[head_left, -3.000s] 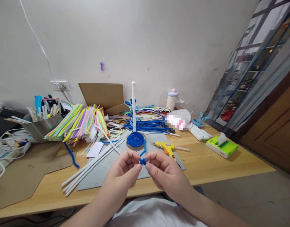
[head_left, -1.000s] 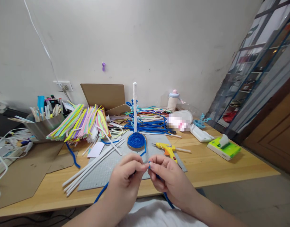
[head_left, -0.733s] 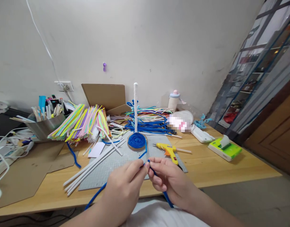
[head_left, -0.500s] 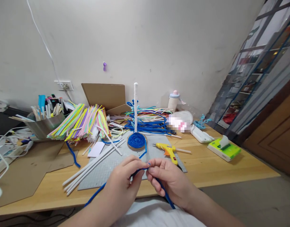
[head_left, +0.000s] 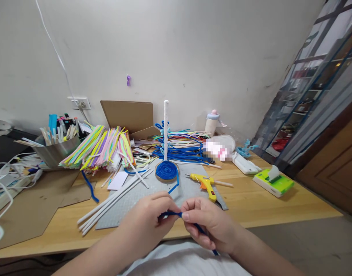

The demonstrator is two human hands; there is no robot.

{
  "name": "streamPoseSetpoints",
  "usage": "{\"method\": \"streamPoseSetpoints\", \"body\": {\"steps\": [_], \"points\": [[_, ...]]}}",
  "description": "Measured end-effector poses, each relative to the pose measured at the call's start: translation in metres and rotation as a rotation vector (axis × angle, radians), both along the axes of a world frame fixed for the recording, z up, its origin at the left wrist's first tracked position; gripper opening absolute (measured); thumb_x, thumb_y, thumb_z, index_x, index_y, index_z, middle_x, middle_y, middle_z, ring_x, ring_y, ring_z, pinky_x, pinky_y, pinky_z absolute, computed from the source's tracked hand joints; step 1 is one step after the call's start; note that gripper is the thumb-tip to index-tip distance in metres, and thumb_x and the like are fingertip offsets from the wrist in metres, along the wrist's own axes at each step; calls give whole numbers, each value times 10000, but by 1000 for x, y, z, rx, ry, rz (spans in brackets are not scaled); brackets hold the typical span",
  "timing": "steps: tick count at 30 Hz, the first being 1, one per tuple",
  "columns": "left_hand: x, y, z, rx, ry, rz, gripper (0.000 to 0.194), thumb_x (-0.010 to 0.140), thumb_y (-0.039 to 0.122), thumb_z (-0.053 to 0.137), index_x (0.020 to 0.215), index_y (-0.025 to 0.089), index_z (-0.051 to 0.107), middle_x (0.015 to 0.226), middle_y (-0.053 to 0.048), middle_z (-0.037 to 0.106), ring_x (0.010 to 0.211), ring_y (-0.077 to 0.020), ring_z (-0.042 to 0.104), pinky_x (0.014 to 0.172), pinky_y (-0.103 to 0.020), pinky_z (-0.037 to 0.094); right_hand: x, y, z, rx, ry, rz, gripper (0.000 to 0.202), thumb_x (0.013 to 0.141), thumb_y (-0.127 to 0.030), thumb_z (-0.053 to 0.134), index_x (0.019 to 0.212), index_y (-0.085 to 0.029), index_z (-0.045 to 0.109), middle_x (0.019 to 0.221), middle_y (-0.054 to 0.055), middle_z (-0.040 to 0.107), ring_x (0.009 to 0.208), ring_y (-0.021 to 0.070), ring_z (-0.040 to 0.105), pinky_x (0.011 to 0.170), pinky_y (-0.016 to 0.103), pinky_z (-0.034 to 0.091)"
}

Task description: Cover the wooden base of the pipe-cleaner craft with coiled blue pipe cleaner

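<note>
Blue pipe cleaner (head_left: 199, 229) runs between my two hands at the table's front edge. My left hand (head_left: 153, 216) pinches it between thumb and fingers, and my right hand (head_left: 204, 220) grips it close beside, fingertips nearly touching. One end slants down below my right palm. Beyond my hands, a round base coiled with blue pipe cleaner (head_left: 166, 170) lies on a grey mat (head_left: 115, 214). A loose blue tail hangs from its right side toward me. Behind the disc a white fuzzy stem (head_left: 166, 130) stands upright, with blue loops about it.
A yellow glue gun (head_left: 206, 186) lies right of the disc. White sticks (head_left: 112, 203) cross the mat's left side. Pastel pipe cleaners (head_left: 101, 149) and blue ones (head_left: 181, 153) are heaped behind. A tissue pack (head_left: 273, 182) sits at right, cut cardboard (head_left: 43, 207) at left.
Both hands have dropped slightly, still pinching the pipe cleaner. The blue length that showed under my left wrist is out of sight. The view has shifted a little.
</note>
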State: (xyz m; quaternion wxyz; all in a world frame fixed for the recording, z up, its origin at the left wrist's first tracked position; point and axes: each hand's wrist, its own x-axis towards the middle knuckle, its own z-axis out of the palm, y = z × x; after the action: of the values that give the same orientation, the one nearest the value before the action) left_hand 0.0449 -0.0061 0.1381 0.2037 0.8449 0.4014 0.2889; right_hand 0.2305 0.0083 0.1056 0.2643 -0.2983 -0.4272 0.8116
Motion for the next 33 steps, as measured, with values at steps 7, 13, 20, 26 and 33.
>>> {"method": "streamPoseSetpoints", "body": {"steps": [7, 13, 20, 26, 33], "points": [[-2, -5, -7, 317, 107, -34, 183, 883, 132, 460, 816, 173, 626, 739, -20, 579, 624, -106, 521, 551, -209, 365, 5, 7, 3, -58, 67, 175, 229, 806, -375, 577, 840, -160, 504, 584, 2, 617, 295, 61, 456, 247, 126, 335], [-2, -12, -8, 489, 215, -43, 136, 887, 147, 460, 817, 177, 572, 736, -6, 552, 610, -119, 485, 531, -244, 333, 10, 12, 4, -445, 201, 423, 150, 794, -291, 545, 728, -163, 505, 520, -72, 466, 291, 15, 329, 258, 99, 241], [-2, -15, -8, 647, 414, -77, 171, 876, 135, 463, 717, 178, 511, 685, 1, 509, 571, -140, 430, 483, -282, 245, 4, 4, 3, -488, 79, 259, 142, 774, -253, 484, 692, -145, 525, 489, -78, 431, 296, 8, 242, 296, 125, 133], [4, -16, -14, 540, 322, -38, 149, 746, 62, 470, 662, 172, 524, 626, 9, 516, 542, -115, 426, 488, -248, 247, -2, -9, -3, 260, -314, 55, 171, 728, -249, 452, 573, -189, 414, 459, -79, 312, 380, 55, 223, 398, 196, 170], [10, -8, -17, -710, 106, 178, 65, 652, 172, 490, 668, 172, 553, 531, 66, 459, 491, -80, 381, 442, -189, 259, 9, -16, -4, 1179, -619, 126, 143, 811, -216, 427, 696, -178, 503, 657, 13, 527, 572, 114, 414, 530, 250, 255]]}}
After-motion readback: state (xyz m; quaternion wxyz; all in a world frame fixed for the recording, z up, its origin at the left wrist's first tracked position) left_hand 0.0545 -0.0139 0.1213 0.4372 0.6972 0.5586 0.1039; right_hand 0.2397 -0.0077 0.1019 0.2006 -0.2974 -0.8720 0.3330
